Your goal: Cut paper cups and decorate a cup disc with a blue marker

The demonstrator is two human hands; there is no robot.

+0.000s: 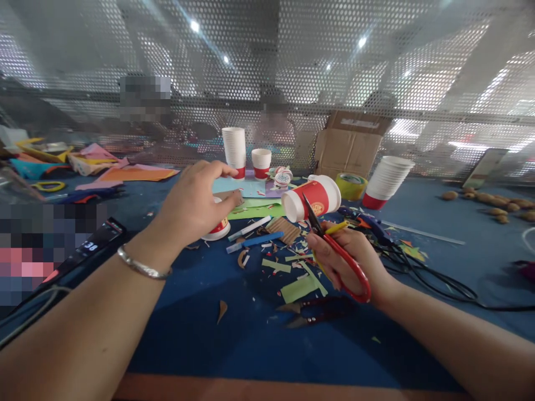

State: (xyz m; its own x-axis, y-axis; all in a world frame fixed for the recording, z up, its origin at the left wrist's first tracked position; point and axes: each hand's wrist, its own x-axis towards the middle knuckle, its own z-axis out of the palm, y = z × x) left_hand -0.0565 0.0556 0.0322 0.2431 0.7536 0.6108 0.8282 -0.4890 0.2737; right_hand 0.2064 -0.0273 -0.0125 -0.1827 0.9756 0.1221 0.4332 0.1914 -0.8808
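Observation:
My right hand (349, 256) is closed round the red handles of scissors (346, 264), whose dark blades point up and left. Just beyond the blades a red and white paper cup (317, 199) lies on its side. My left hand (200, 203) has its thumb and fingers apart, with nothing between them. Under that hand, partly covered by it, is another red and white cup (221, 227). Markers (262, 239), a piece of corrugated cardboard (283, 230) and green paper scraps (298, 288) lie between the hands.
Stacked cups (234, 147) stand at the back, with a leaning stack (387, 181) to the right. Thread snips (309, 321) lie near the front. A glue gun (371, 225) with black cables (438, 284), yellow tape (351, 186) and a cardboard box (351, 147) are at the right.

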